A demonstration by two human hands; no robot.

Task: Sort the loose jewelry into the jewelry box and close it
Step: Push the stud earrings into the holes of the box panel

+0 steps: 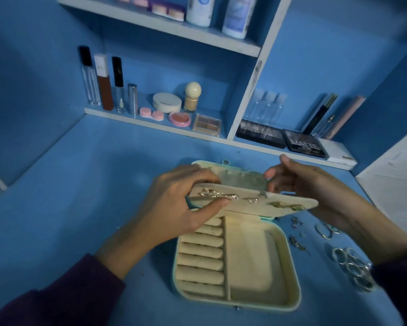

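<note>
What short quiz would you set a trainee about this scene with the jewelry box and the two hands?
1. True or false: the cream, teal-edged jewelry box is closed.
2. What does the left hand pinch? A) the beige earring panel B) a padded ring roll C) a single silver ring
3. Fill in: the loose silver rings lie on the blue tabletop, on the person's ____ side of the box.
Key: 1 false, it lies open; 2 A; 3 right.
</note>
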